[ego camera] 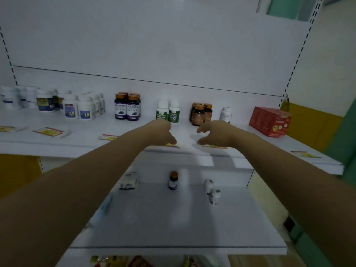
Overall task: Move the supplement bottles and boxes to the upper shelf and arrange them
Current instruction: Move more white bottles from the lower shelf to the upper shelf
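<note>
Both hands reach over the front of the upper shelf point(77, 139), side by side with a gap between them; the left hand point(162, 132) and the right hand point(212, 133) each have loosely curled fingers with the thumb held apart, and neither grasps anything. Just beyond the left hand stand two green-labelled bottles point(168, 112) (whether its fingers touch them cannot be told); just beyond the right hand stand brown bottles point(201, 114). To the right of that hand is a lone white bottle point(226, 112), and further right the red boxes point(269, 121); to the left of the left hand are purple-labelled bottles point(128, 106), then a cluster of white bottles point(57, 103). Below both hands, on the lower shelf point(173, 228), a small dark bottle point(173, 180) stands upright between two blurred white items point(129, 183).
</note>
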### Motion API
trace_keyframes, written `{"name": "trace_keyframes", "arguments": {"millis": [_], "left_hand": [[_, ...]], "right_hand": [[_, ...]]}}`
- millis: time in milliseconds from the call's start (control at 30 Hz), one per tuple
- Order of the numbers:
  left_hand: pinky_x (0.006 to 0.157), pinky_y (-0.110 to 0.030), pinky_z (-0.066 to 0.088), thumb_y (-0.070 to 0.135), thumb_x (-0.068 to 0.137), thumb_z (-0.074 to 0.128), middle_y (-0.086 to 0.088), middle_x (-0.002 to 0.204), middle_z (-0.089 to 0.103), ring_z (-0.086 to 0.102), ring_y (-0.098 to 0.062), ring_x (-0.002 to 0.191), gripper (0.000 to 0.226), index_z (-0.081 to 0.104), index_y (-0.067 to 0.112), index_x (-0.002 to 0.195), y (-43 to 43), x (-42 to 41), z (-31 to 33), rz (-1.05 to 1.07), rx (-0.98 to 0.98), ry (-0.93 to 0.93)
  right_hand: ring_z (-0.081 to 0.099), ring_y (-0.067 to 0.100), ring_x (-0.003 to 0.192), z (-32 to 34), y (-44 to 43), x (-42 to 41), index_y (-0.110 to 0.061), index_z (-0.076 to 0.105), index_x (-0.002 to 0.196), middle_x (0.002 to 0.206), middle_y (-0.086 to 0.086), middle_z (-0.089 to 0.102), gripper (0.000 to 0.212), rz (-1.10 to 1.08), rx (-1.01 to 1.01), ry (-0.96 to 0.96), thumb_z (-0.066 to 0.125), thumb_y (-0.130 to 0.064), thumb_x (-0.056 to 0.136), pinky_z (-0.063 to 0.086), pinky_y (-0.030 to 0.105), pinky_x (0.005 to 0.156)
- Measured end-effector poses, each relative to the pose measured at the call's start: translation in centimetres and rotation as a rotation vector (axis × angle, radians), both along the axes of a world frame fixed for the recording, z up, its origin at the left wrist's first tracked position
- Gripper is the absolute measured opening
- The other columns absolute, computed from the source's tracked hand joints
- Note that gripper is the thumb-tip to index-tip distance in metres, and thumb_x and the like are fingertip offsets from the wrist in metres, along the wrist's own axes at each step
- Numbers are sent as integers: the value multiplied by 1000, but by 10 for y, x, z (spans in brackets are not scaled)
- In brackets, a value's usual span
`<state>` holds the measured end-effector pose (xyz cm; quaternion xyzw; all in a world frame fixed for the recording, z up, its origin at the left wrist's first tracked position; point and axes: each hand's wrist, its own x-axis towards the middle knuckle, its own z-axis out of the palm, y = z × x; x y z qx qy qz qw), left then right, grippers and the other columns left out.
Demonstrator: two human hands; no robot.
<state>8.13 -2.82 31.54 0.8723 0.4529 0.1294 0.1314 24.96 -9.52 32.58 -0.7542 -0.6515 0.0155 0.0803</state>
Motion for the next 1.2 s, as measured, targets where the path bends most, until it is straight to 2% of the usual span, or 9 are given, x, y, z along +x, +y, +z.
{"name": "trace_keyframes", "arguments": {"millis": [133, 267, 500, 600, 700, 800, 867, 1100, 1200], "left_hand": [[98, -29, 37, 30, 90, 59, -10, 143, 44, 43, -24, 128, 53, 44, 9, 136, -60, 16, -8, -39, -22, -87], [89, -25, 38, 27, 89, 59, -6, 133, 53, 50, -21, 119, 41, 54, 12, 128, -119, 42, -23, -111, -16, -166], [85, -29, 42, 26, 89, 60, -10, 128, 54, 53, -23, 107, 41, 54, 10, 126, -160, 75, -98, -170, -255, 1], [90, -28, 42, 25, 90, 59, -10, 136, 49, 51, -25, 117, 48, 46, 12, 135, -148, 82, -135, -142, -365, 52], [91, -27, 43, 20, 90, 60, -10, 140, 45, 50, -25, 119, 55, 39, 16, 140, -120, 91, -173, -121, -466, 43], [95, -25, 41, 16, 90, 60, -10, 147, 37, 45, -24, 125, 63, 30, 19, 145, -84, 105, -204, -127, -509, 51], [99, -26, 40, 15, 90, 59, -10, 149, 34, 43, -24, 128, 66, 26, 18, 147, -60, 116, -220, -130, -507, 61], [102, -30, 37, 12, 92, 56, -12, 153, 27, 39, -27, 133, 68, 20, 17, 149, 25, 168, -275, -150, -415, 116], [102, -28, 36, 7, 92, 52, -9, 156, 22, 36, -25, 136, 67, 18, 15, 149, 53, 202, -293, -182, -368, 95]], "right_hand": [[49, 22, 123, -10, -56, 12, -16, 51, 133, 138, 6, 51, 47, -15, 4, 9, 60, -31, 89, 38, 27, 97], [55, 22, 111, -30, -111, 34, -14, 59, 122, 126, 7, 59, 35, -59, 61, 59, 61, -25, 89, 39, 24, 82], [57, 21, 102, -101, -171, 79, -11, 61, 118, 122, 9, 60, 31, -155, -41, 181, 61, -22, 89, 42, 24, 78], [58, 23, 106, -139, -170, 96, -12, 59, 121, 126, 9, 58, 33, -191, -86, 231, 61, -22, 89, 42, 25, 83], [56, 25, 114, -179, -155, 115, -14, 55, 128, 131, 11, 54, 39, -249, -124, 289, 60, -21, 90, 42, 27, 91], [53, 26, 117, -217, -131, 133, -14, 48, 134, 135, 13, 49, 46, -284, -184, 327, 60, -20, 90, 38, 23, 87], [51, 26, 119, -238, -110, 143, -16, 45, 137, 136, 14, 46, 50, -298, -207, 353, 60, -20, 90, 36, 22, 87], [38, 26, 133, -296, -40, 177, -19, 28, 148, 147, 12, 33, 66, -359, -242, 418, 58, -14, 89, 35, 29, 104], [41, 26, 132, -316, -15, 195, -19, 25, 149, 149, 11, 32, 70, -374, -224, 432, 58, -11, 88, 38, 30, 103]]}}
